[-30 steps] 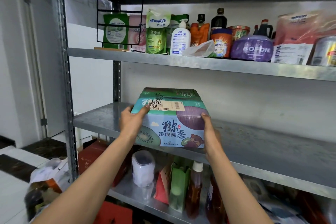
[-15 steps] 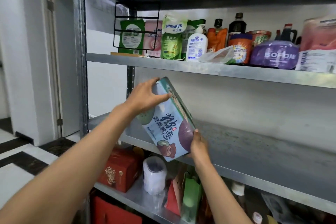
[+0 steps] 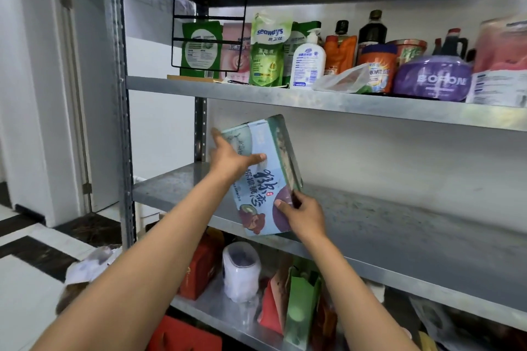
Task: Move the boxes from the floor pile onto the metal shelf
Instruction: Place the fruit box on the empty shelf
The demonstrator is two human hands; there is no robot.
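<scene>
A light blue and green kiwi box (image 3: 266, 179) stands on end, tilted, at the front of the middle metal shelf (image 3: 399, 225). My left hand (image 3: 232, 158) holds its upper left part, thumb across the printed front and index finger stretched along the top edge. My right hand (image 3: 303, 215) grips its lower right corner, close to the shelf's front lip. The box's back side is hidden.
The upper shelf (image 3: 313, 101) carries refill pouches, a pump bottle (image 3: 308, 64), sauce bottles and a purple tub (image 3: 433, 78). Below stand a red box (image 3: 204, 265), a white roll (image 3: 241, 271) and a green bag (image 3: 302, 299). A steel upright (image 3: 118, 94) stands left.
The box lay flat on the shelf a second ago; both hands have turned it up onto its end and moved it slightly further onto the shelf. The camera has shifted left.
</scene>
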